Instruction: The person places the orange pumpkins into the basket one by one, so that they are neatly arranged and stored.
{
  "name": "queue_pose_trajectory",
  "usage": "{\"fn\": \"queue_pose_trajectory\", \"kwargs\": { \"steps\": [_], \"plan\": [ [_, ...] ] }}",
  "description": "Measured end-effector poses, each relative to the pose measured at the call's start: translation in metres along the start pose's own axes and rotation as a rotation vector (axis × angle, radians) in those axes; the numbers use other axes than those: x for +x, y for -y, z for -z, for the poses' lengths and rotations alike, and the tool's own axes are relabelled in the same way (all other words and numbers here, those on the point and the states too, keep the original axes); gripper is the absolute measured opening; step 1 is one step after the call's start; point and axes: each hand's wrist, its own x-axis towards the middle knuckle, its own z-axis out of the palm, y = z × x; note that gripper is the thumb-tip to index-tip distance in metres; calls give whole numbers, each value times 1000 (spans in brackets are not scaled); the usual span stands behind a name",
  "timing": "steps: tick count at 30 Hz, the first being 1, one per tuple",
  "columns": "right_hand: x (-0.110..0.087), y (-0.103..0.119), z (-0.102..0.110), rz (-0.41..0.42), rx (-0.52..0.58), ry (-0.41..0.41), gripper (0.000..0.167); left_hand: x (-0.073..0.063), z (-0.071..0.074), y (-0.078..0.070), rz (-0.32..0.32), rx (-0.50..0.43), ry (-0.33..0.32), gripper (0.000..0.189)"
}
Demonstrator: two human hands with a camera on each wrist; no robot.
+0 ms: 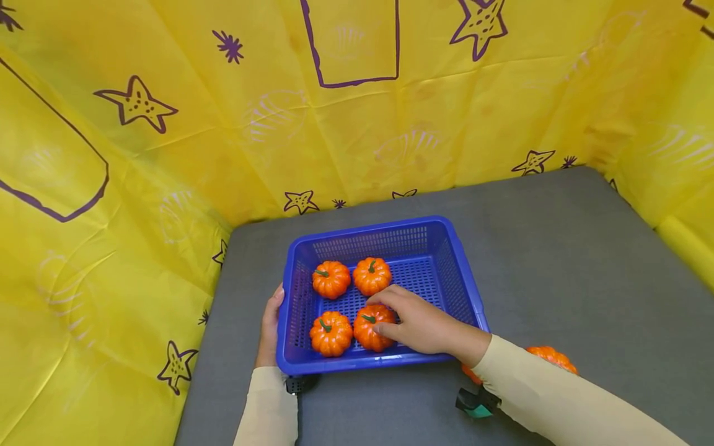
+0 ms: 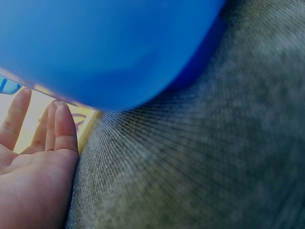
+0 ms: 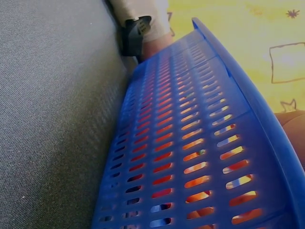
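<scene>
A blue plastic basket [image 1: 467, 282] with slotted walls stands on the grey surface, holding several small orange pumpkins with green stems. My right hand [image 1: 424, 325] reaches over the near right part of the basket and grips the near right pumpkin [image 1: 367, 334], thumb on one side and fingers on the other. Beside it lies the near left pumpkin [image 1: 330, 336]. Behind are the far left pumpkin [image 1: 331, 279] and the far right pumpkin [image 1: 372, 276]. Against the basket's left side rests my left hand [image 1: 270, 325]; its fingers [image 2: 66, 126] look extended at the rim in the left wrist view.
Outside the basket, one orange pumpkin [image 1: 552, 357] shows behind the right sleeve, and an orange piece [image 1: 470, 374] peeks out by the right wrist. Yellow patterned cloth [image 1: 357, 130] walls the back and both sides of the grey surface [image 1: 569, 260].
</scene>
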Motion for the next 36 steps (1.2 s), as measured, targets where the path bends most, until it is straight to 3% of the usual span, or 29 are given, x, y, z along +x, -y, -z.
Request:
{"fn": "queue_pose_trajectory", "kwargs": {
  "steps": [11, 18, 24, 36],
  "plan": [
    [-4, 5, 4, 11, 86, -39, 38, -1, -3, 0, -1, -2, -17, 57],
    [-8, 7, 9, 11, 149, -63, 38, 1, -2, 0, -26, -10, 17, 58],
    [-15, 5, 18, 13, 137, -72, 41, 2, -1, 0, -39, -10, 35, 58],
    [-32, -1, 39, 23, 123, -136, 40, 0, -1, 1, -34, -6, 3, 56]
  ]
}}
